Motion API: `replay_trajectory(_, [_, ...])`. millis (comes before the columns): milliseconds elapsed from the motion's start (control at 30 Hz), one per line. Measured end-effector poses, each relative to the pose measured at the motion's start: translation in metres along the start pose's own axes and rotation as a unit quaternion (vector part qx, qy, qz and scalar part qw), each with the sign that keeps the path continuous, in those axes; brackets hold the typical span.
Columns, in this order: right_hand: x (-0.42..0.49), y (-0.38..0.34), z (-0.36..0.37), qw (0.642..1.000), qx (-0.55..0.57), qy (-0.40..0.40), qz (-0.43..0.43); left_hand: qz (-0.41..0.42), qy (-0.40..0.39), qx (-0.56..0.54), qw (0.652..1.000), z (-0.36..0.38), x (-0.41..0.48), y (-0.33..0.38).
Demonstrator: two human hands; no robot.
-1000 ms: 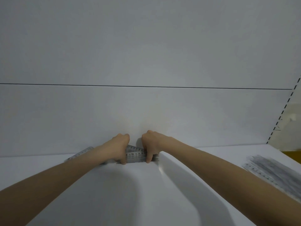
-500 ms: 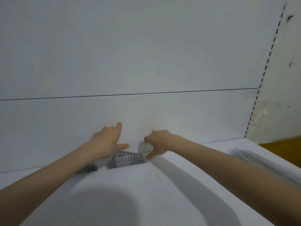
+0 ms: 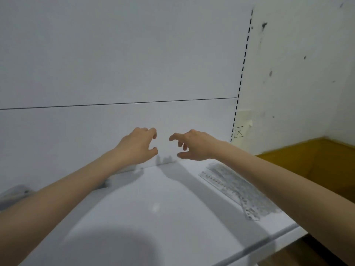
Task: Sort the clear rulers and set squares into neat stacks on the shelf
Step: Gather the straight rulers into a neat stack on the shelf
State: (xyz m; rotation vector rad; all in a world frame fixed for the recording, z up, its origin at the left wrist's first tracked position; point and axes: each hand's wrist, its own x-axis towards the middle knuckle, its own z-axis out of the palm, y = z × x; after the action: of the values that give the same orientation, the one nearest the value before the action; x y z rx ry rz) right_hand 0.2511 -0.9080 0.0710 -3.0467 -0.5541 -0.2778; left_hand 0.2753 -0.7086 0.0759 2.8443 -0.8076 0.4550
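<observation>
Both hands hover above the white shelf [image 3: 153, 198], near its back panel, and hold nothing. My left hand [image 3: 137, 146] has loosely curled fingers; my right hand [image 3: 194, 146] has its fingers spread and bent. A pile of clear rulers [image 3: 234, 189] lies on the shelf at the right, below my right forearm, running diagonally toward the front edge. At the far left a blurred clear piece [image 3: 15, 192] lies by the back panel, and my left forearm hides most of it. A dark end of it [image 3: 104, 184] shows under that arm.
The white back panel [image 3: 115, 73] rises right behind the hands. A slotted upright [image 3: 243, 70] ends the shelf at the right, with a taped note marked X [image 3: 239, 132] at its foot. Beyond it is a yellow-brown surface [image 3: 315, 164]. The shelf's front edge [image 3: 269, 240] runs at lower right.
Both hands have let go of the set squares by the back panel and lifted off the shelf. The view has swung right, bringing the ruler pile closer to centre.
</observation>
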Motion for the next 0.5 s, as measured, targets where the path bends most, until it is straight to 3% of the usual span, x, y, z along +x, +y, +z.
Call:
replay_trajectory(300, [-0.088, 0.152, -0.010, 0.998, 0.048, 0.004, 0.042, 0.001, 0.015, -0.038, 0.999, 0.044, 0.055, 0.136])
replay_trajectory(500, [-0.113, 0.207, 0.018, 0.994, 0.098, -0.036, 0.025, -0.036, -0.006, -0.062, 0.997, 0.085, 0.061, 0.193])
